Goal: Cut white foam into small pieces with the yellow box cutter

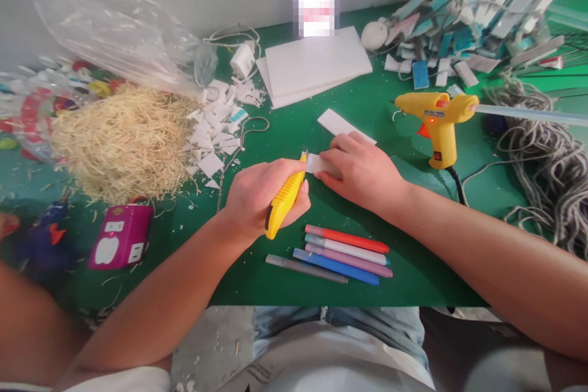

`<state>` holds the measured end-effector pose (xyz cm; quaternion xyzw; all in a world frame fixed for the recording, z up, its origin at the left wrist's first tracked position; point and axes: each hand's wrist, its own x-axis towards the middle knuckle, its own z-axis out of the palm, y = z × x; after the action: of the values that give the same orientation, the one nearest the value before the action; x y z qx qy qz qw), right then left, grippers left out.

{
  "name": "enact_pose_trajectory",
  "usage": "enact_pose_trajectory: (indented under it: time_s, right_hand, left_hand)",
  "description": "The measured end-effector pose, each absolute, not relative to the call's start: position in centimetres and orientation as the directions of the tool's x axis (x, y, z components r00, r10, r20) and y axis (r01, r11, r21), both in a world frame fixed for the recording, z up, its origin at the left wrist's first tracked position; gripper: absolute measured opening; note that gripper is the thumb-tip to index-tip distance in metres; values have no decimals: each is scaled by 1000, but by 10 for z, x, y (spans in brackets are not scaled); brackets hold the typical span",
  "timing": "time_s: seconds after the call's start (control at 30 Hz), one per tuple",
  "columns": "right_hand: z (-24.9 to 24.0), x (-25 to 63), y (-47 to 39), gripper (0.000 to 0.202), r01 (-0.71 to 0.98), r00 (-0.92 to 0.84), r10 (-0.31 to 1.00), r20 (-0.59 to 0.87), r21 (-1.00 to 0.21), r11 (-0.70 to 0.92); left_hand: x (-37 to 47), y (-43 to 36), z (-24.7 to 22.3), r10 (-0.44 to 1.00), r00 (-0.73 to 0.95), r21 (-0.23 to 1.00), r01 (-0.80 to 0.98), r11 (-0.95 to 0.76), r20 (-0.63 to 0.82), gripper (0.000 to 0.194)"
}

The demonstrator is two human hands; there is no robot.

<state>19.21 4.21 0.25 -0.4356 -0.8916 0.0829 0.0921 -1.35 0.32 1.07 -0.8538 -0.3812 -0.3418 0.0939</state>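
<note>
My left hand is wrapped round a yellow snap-off utility knife, its blade tip at the left end of a small white foam board strip. With fingers bent, my right hand holds that strip down on the green table; the strip's right part is hidden under the fingers. Just beyond the right hand lies a longer white foam board piece. Several felt-tip pens, among them a red pen and a blue pen, lie side by side nearer the front edge.
White board sheets lie at the back. On the right are a yellow glue gun, grey cord and piled foam offcuts. Leftward sit straw shreds, white scraps and a magenta box. Part of another person's arm shows lower left.
</note>
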Motion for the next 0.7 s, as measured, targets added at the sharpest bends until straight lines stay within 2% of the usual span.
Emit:
enact_pose_trajectory:
  time_s: [0.1,0.27,0.43,0.7]
  right_hand:
    - [3,191,42,29,768,-599,797,80,-225,600]
    - [-2,194,42,27,747,-607,782,141,-234,622]
    - [-5,196,42,26,742,-612,776,156,-227,631]
    - [-2,195,42,27,743,-616,776,138,-226,630]
  left_hand:
    - [-13,3,11,577,485,93,707,-701,657,17]
    - [-12,0,13,549,494,71,696,-714,675,18]
    - [-12,0,12,572,456,40,757,-652,681,15]
    - [-12,2,10,610,445,98,751,-653,656,14]
